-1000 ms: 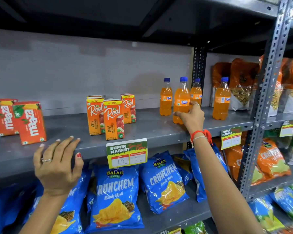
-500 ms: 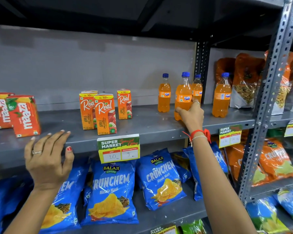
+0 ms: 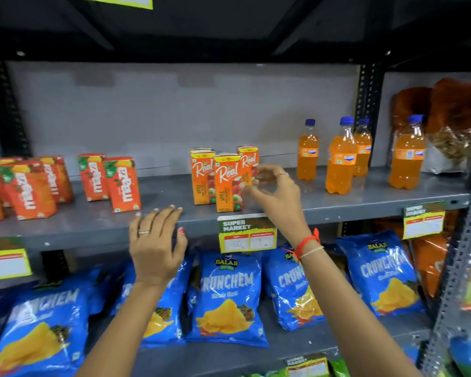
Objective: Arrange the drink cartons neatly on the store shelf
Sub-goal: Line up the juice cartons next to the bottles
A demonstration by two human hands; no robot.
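Right hand [image 3: 276, 195] shifted from bottles [image 3: 340, 159] to cartons [image 3: 227, 183]

The right hand [image 3: 273, 193] covered the lower part of the rear Real carton [image 3: 248, 164], and the price tag [image 3: 247, 233] below the wrist was too blurred to read.

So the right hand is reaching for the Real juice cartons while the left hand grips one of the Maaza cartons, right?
Not quite. In the head view the left hand holds nothing; it rests open on the shelf edge, apart from the Maaza cartons. The right hand is indeed reaching for the Real juice cartons.
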